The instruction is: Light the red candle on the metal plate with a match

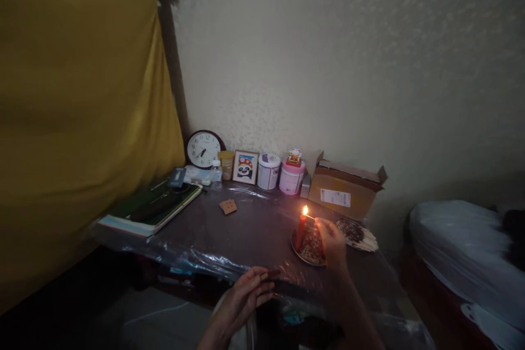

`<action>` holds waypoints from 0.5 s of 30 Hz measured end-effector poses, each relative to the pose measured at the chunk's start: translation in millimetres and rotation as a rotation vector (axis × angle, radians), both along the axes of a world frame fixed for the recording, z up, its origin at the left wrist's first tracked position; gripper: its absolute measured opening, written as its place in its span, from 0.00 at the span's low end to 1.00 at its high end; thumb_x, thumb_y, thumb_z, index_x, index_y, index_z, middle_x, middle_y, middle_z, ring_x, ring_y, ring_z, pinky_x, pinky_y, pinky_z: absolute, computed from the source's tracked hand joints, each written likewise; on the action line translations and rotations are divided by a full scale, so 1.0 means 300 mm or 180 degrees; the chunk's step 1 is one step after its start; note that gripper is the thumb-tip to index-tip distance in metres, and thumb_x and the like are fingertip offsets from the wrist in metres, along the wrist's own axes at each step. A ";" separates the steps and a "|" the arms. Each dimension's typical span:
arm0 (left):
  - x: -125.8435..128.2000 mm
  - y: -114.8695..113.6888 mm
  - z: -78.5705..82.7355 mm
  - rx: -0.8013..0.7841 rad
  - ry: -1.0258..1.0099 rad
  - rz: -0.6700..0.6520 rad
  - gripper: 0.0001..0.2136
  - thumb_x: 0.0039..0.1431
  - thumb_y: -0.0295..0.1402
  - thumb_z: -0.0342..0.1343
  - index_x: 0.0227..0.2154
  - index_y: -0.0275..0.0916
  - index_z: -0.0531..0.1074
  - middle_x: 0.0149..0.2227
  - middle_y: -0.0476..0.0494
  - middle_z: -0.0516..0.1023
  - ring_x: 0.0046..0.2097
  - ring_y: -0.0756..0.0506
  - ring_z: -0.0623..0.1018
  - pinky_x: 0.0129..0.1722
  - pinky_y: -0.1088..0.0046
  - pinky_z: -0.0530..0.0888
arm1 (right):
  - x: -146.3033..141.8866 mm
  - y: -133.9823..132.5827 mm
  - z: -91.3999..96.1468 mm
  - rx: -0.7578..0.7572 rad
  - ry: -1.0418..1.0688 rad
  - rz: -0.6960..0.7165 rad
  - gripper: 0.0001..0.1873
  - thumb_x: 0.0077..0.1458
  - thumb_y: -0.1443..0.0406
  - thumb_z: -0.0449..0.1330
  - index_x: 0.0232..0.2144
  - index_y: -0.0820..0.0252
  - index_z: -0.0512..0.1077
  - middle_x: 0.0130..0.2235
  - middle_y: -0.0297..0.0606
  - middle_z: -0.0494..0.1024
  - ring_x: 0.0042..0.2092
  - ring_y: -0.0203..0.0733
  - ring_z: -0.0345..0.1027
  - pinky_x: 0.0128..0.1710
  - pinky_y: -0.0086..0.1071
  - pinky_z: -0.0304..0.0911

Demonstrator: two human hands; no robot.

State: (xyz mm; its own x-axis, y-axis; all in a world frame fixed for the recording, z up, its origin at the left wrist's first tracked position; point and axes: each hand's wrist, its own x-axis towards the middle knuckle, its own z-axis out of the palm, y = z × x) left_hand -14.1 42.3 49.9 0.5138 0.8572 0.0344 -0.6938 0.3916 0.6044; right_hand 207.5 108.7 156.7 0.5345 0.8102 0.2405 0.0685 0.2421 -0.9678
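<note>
A red candle [301, 231] stands upright on a round metal-rimmed plate [311, 261] with dark bits scattered over it. At the top of its wick a flame [304, 210] burns. My right hand [331, 238] pinches a thin matchstick [310, 217], whose far end reaches the flame. Lower down, at the table's front edge, my left hand [251, 294] holds a small flat brown strip [270, 274] between thumb and fingers; its exact kind is unclear. Right of the plate lies a bundle of matchsticks [363, 239] with dark heads.
A plastic-covered table [254, 229] carries a small brown card [228, 206] and a green book [158, 205]. Along the wall stand a clock [204, 149], a framed panda picture [245, 167], a white tin [268, 172], a pink tin [291, 179] and an open cardboard box [344, 188].
</note>
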 end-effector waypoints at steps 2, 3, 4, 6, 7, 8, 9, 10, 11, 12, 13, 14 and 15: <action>0.001 0.001 0.001 0.0004 -0.0030 -0.0002 0.09 0.59 0.27 0.48 0.38 0.38 0.72 0.48 0.38 0.76 0.44 0.45 0.75 0.47 0.65 0.66 | -0.001 0.003 -0.002 -0.0013 0.0011 0.0002 0.13 0.37 0.56 0.63 0.24 0.60 0.75 0.24 0.34 0.77 0.25 0.38 0.68 0.25 0.32 0.64; 0.000 0.000 0.002 0.0007 -0.0044 -0.0005 0.09 0.59 0.27 0.47 0.38 0.38 0.72 0.48 0.38 0.75 0.44 0.45 0.75 0.47 0.65 0.66 | -0.001 0.005 -0.004 -0.0015 0.0010 0.0006 0.13 0.38 0.56 0.63 0.24 0.60 0.75 0.24 0.34 0.76 0.25 0.38 0.68 0.25 0.32 0.64; 0.000 0.000 0.003 0.0004 -0.0050 -0.0007 0.09 0.59 0.27 0.47 0.38 0.38 0.72 0.49 0.38 0.75 0.45 0.45 0.75 0.48 0.64 0.66 | -0.001 0.007 -0.006 -0.0013 0.0006 0.0009 0.13 0.38 0.56 0.63 0.24 0.61 0.75 0.24 0.34 0.76 0.25 0.38 0.68 0.26 0.32 0.64; -0.002 -0.002 0.003 -0.0015 -0.0028 -0.0010 0.09 0.59 0.27 0.47 0.39 0.38 0.72 0.50 0.38 0.75 0.45 0.45 0.75 0.48 0.64 0.65 | 0.000 0.012 -0.011 0.0003 -0.0011 0.0008 0.13 0.39 0.57 0.63 0.24 0.61 0.75 0.25 0.35 0.76 0.26 0.38 0.68 0.26 0.31 0.65; -0.003 -0.003 0.002 -0.0034 -0.0009 -0.0012 0.09 0.59 0.28 0.48 0.39 0.38 0.72 0.50 0.38 0.74 0.45 0.45 0.75 0.48 0.64 0.65 | 0.000 0.013 -0.013 0.0017 -0.0021 -0.0002 0.12 0.39 0.57 0.63 0.24 0.61 0.75 0.25 0.34 0.76 0.26 0.38 0.68 0.27 0.31 0.65; -0.003 -0.003 0.001 -0.0051 0.0007 -0.0011 0.09 0.59 0.28 0.48 0.39 0.38 0.72 0.50 0.38 0.74 0.45 0.45 0.75 0.48 0.64 0.65 | 0.000 0.015 -0.014 0.0029 -0.0032 -0.0013 0.12 0.39 0.57 0.62 0.24 0.60 0.74 0.25 0.34 0.76 0.26 0.38 0.68 0.27 0.31 0.65; -0.003 -0.003 0.000 -0.0062 0.0013 -0.0004 0.09 0.59 0.28 0.49 0.38 0.39 0.72 0.50 0.38 0.75 0.45 0.45 0.75 0.48 0.64 0.65 | 0.001 0.016 -0.016 0.0039 -0.0044 -0.0023 0.11 0.40 0.57 0.62 0.23 0.60 0.74 0.24 0.33 0.75 0.26 0.37 0.68 0.27 0.31 0.65; -0.003 -0.002 -0.002 -0.0073 0.0012 0.0006 0.08 0.59 0.28 0.49 0.38 0.39 0.72 0.49 0.39 0.75 0.44 0.45 0.75 0.48 0.64 0.65 | 0.002 0.017 -0.017 0.0044 -0.0057 -0.0029 0.11 0.40 0.58 0.62 0.23 0.59 0.74 0.24 0.33 0.75 0.26 0.37 0.67 0.27 0.31 0.64; -0.003 -0.002 -0.003 -0.0079 0.0009 0.0012 0.08 0.59 0.28 0.49 0.38 0.39 0.72 0.49 0.39 0.75 0.44 0.46 0.76 0.48 0.65 0.65 | 0.002 0.018 -0.018 0.0048 -0.0070 -0.0031 0.10 0.40 0.58 0.62 0.23 0.59 0.74 0.24 0.33 0.75 0.26 0.37 0.67 0.27 0.31 0.64; -0.002 -0.002 -0.004 -0.0080 0.0005 0.0013 0.08 0.59 0.28 0.49 0.38 0.39 0.72 0.49 0.39 0.75 0.44 0.46 0.76 0.48 0.65 0.66 | 0.003 0.019 -0.019 0.0051 -0.0082 -0.0032 0.10 0.41 0.58 0.62 0.23 0.59 0.74 0.24 0.33 0.75 0.25 0.37 0.66 0.27 0.30 0.64; -0.002 -0.001 -0.003 -0.0072 0.0007 0.0013 0.08 0.59 0.28 0.49 0.38 0.39 0.72 0.49 0.39 0.75 0.44 0.46 0.75 0.48 0.65 0.65 | 0.004 0.021 -0.021 0.0055 -0.0094 -0.0028 0.10 0.41 0.58 0.62 0.23 0.58 0.74 0.24 0.33 0.75 0.25 0.37 0.66 0.27 0.30 0.64; -0.002 -0.001 -0.002 -0.0060 0.0011 0.0009 0.09 0.59 0.28 0.49 0.39 0.39 0.72 0.49 0.39 0.75 0.44 0.46 0.75 0.48 0.65 0.65 | 0.004 0.022 -0.023 0.0058 -0.0105 -0.0023 0.10 0.41 0.58 0.62 0.23 0.58 0.74 0.24 0.33 0.75 0.26 0.37 0.66 0.27 0.30 0.64; -0.001 -0.001 -0.001 -0.0046 0.0012 0.0002 0.09 0.59 0.28 0.49 0.39 0.39 0.72 0.50 0.38 0.74 0.44 0.45 0.75 0.48 0.64 0.65 | 0.004 0.023 -0.025 0.0060 -0.0114 -0.0018 0.11 0.41 0.57 0.62 0.24 0.59 0.74 0.24 0.33 0.75 0.26 0.37 0.66 0.27 0.30 0.64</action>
State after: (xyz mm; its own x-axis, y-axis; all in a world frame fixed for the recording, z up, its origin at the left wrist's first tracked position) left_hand -14.5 41.8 49.6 0.5133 0.8580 0.0202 -0.6918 0.3997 0.6014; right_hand 208.6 115.8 149.3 0.5299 0.8022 0.2750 0.1045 0.2600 -0.9599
